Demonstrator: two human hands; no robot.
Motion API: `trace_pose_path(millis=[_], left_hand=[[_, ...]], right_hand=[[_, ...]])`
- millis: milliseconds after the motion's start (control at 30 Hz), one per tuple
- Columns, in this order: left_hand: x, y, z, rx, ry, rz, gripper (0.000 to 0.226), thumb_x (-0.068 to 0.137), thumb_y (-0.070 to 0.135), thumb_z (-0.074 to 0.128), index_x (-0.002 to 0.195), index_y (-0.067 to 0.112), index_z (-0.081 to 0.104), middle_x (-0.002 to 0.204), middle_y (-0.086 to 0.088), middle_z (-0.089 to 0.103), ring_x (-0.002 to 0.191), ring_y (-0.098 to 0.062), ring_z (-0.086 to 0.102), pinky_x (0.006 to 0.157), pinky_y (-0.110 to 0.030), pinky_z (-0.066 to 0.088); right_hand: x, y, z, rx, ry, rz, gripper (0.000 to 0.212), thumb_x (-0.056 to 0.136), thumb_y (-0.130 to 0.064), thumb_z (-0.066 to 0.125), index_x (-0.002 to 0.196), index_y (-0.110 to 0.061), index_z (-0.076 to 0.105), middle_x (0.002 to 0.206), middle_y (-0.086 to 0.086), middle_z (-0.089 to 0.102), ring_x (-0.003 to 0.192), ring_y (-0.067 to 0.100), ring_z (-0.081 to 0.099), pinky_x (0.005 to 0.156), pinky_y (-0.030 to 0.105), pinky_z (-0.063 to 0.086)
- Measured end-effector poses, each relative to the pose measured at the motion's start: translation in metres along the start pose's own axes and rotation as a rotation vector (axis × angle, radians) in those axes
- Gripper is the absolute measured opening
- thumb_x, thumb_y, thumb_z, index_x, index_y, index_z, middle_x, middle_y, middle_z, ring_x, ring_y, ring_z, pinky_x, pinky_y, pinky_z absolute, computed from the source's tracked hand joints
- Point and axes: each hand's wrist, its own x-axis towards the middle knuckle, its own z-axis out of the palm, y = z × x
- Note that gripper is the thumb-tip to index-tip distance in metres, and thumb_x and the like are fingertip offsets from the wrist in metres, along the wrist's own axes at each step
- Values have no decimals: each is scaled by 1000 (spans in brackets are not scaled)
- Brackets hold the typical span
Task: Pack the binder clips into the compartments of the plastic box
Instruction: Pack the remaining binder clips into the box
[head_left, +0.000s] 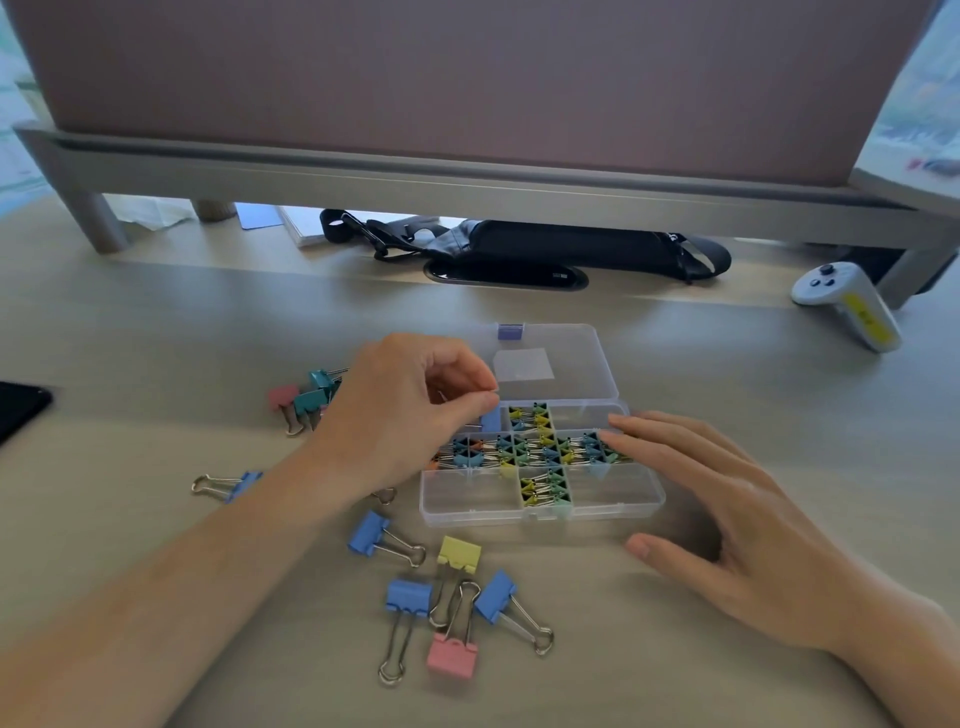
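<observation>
the table (156, 338) carries a raised shelf (467, 176) at 12 o'clock, with a black bag (571, 249) lying under it and a white controller (847, 306) at 2 o'clock. a dark object (21, 410) at 9 o'clock is cut off by the frame edge.

the plastic box (467, 496) lies open at the middle of the table, its clear lid (571, 358) folded flat on the far side. small clips (540, 449) fill the middle row and one compartment each in the far and near rows. five loose clips (409, 597) in blue, yellow and pink lie at 6 o'clock of the box. a lone blue clip (244, 483) lies at 9 o'clock, and a teal and pink bunch (306, 397) at 10 o'clock is partly behind the left hand (410, 410).

that hand covers the box's left end, so the compartments there are hard to make out. its fingers (483, 400) are curled, thumb and forefinger pinching a held blue clip (491, 421) over the far-left compartment. the clip's wire handles are hidden.

the right hand (753, 530) is spread, fingers straight. its fingertips (618, 423) touch the box's right end, and its thumb lies on the table at 5 o'clock of the box.
</observation>
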Motion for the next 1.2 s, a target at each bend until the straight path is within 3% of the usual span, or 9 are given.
trace_pose_path(millis=[200, 433, 600, 700, 833, 967, 1100, 1200], left_hand=[[-4, 2, 11, 110, 29, 77, 9, 89, 18, 78, 93, 25, 81, 78, 24, 70, 78, 13, 65, 67, -1, 45], [-3, -1, 12, 275, 19, 197, 10, 89, 23, 76, 99, 24, 79, 88, 11, 76, 75, 2, 68, 74, -17, 58], [-18, 2, 3, 335, -154, 224, 29, 105, 36, 46, 128, 31, 65, 93, 15, 75, 76, -1, 69, 68, -19, 54], [-28, 2, 0, 271, -232, 208, 36, 107, 35, 37, 138, 34, 56, 111, 18, 71, 95, 0, 67, 83, -24, 53], [-42, 0, -1, 260, -93, 169, 34, 107, 26, 40, 135, 29, 60, 125, 20, 64, 117, 4, 56, 101, -17, 43], [-53, -2, -1, 384, -76, 141, 44, 104, 42, 31, 133, 31, 61, 129, 19, 63, 125, 5, 49, 111, -17, 32], [-53, -1, -1, 431, -71, 155, 49, 103, 45, 28, 132, 30, 65, 125, 17, 68, 122, 1, 51, 110, -17, 27], [-53, -1, -1, 461, -59, 166, 46, 104, 39, 28, 129, 30, 65, 118, 17, 69, 117, -1, 52, 107, -28, 30]], right_hand=[[0, -1, -1, -34, -26, -22, 66, 100, -63, 51, 159, -36, 39, 165, -22, 33, 156, 7, 26, 121, 50, 38], [0, -3, -2, -75, -16, -53, 64, 100, -60, 52, 158, -35, 40, 165, -21, 33, 156, 7, 27, 123, 42, 34], [11, -12, -5, -121, 32, -115, 57, 104, -58, 46, 154, -29, 48, 161, -17, 41, 152, 6, 34, 123, 29, 31], [39, -29, 0, -109, 25, -152, 58, 107, -58, 40, 154, -25, 49, 157, -14, 47, 148, 6, 39, 122, 28, 34], [75, -51, 20, -100, -22, -80, 63, 106, -63, 31, 156, -28, 45, 155, -15, 48, 145, 4, 40, 121, 31, 36], [77, -53, 30, -137, -39, -75, 63, 106, -65, 29, 151, -28, 53, 151, -15, 53, 141, 4, 45, 117, 32, 40], [74, -53, 30, -172, -40, -72, 65, 105, -66, 25, 146, -28, 59, 146, -14, 56, 137, 5, 47, 115, 31, 42], [74, -55, 30, -189, -60, -80, 61, 106, -64, 26, 145, -28, 56, 139, -15, 56, 132, 5, 48, 112, 28, 42]])
